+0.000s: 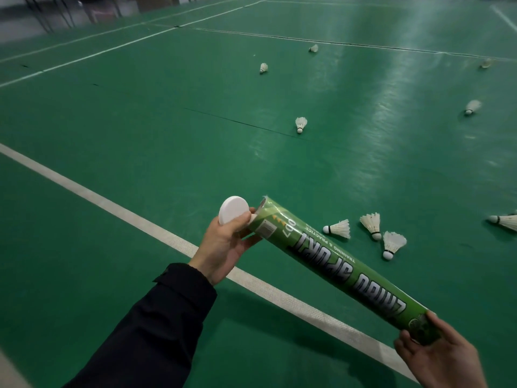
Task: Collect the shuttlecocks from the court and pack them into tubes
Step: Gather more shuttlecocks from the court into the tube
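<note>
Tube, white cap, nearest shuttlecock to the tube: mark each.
green tube (330, 264), head view, mid-body on the lettering
white cap (233, 210), head view, flat face
nearest shuttlecock (340, 228), head view, feather skirt

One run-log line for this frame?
left hand: holds white cap | right hand: grips green tube | tube: open | shuttlecocks: on court

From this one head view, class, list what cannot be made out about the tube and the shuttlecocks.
- Green tube: contents hidden by its wall.
- Tube base: covered by the right hand.
- Shuttlecock at right edge: cut off by the frame.
- Far shuttlecock: too small and blurred.
- White cap: underside hidden by the left hand.
</note>
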Motion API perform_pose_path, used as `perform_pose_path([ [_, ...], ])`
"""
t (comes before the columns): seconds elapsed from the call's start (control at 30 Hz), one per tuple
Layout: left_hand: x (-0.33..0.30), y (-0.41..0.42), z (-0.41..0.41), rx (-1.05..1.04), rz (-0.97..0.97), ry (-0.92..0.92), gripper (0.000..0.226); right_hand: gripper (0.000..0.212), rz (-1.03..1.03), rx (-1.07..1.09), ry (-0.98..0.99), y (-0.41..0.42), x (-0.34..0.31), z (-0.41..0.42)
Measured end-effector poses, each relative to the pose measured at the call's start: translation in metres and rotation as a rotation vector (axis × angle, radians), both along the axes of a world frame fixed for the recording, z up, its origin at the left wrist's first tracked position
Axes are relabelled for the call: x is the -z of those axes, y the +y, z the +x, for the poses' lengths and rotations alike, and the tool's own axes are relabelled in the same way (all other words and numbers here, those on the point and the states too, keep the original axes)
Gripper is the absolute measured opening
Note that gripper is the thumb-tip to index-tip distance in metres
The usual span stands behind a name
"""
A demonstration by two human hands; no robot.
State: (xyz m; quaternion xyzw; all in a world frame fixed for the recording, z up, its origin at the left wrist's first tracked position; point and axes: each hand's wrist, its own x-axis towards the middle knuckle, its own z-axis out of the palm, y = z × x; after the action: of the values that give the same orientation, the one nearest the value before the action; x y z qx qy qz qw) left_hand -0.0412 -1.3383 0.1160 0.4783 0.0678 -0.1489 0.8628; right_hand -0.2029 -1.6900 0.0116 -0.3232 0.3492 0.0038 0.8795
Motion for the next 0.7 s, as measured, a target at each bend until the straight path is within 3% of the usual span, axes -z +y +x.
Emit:
perform_pose_path([
  [0.07,-0.001,0.003,0.0,0.065,-0.128,0.049,0.024,0.094,-0.024,-0.019,-0.009,0.001,-0.002,0.0],
  [0.17,-0.001,0.007,0.001,0.1,-0.188,0.076,0.024,0.059,-0.09,0.023,-0.05,0.005,-0.007,0.003],
  [0.2,-0.001,0.009,0.002,0.117,-0.168,0.075,0.024,0.057,-0.122,0.045,-0.043,0.004,-0.007,0.005],
  [0.3,0.002,0.012,0.002,0.17,-0.089,0.091,0.033,0.075,-0.212,0.059,-0.054,-0.001,-0.007,0.009],
  [0.43,0.007,0.023,0.006,0.293,0.016,0.039,0.078,0.065,-0.169,0.061,-0.086,-0.001,-0.014,0.01],
  [0.57,0.003,0.018,0.007,0.299,0.579,-0.21,0.034,0.067,-0.14,0.076,-0.068,-0.003,-0.009,0.011],
  [0.7,0.009,0.019,0.009,0.15,0.739,-0.421,0.014,0.067,-0.088,0.085,-0.068,-0.005,-0.007,0.015],
])
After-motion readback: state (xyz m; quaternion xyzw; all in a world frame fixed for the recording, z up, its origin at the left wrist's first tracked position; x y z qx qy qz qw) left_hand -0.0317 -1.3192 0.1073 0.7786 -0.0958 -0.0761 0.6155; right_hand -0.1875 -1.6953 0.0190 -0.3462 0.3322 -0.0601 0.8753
